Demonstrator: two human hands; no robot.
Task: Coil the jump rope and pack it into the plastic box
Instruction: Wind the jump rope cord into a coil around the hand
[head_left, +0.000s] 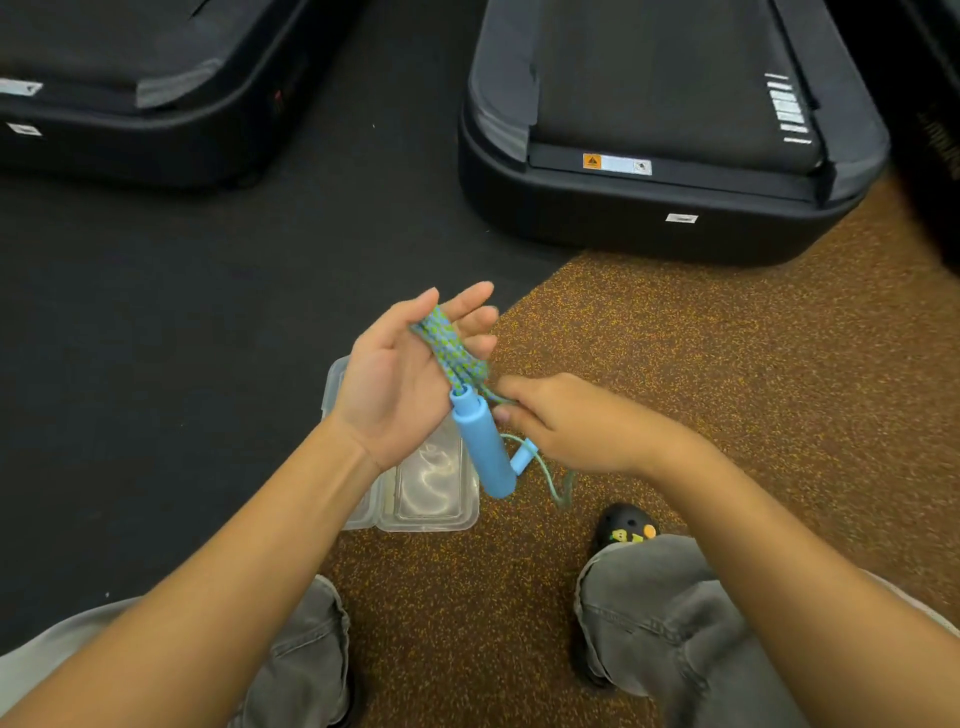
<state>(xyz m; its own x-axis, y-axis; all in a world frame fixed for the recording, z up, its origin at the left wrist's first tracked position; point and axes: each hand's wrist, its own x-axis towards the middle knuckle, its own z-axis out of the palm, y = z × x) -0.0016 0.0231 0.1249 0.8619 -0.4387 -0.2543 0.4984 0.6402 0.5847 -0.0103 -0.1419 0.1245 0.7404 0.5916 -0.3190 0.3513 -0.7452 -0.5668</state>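
The jump rope (451, 349) has a blue-green braided cord and blue handles. Several turns of cord lie wound across my left hand (400, 374), which is palm up with fingers spread. One blue handle (483, 447) hangs down from that palm. My right hand (566, 421) pinches the cord just right of the handle. The second handle (523, 456) and a loose loop of cord dangle under it. The clear plastic box (431, 493) lies on the floor below my hands, partly hidden by my left wrist.
Two black treadmill ends (649, 197) (130, 130) stand ahead. The floor is black rubber on the left and brown speckled on the right. My grey-trousered knees and a black shoe (626, 530) are below.
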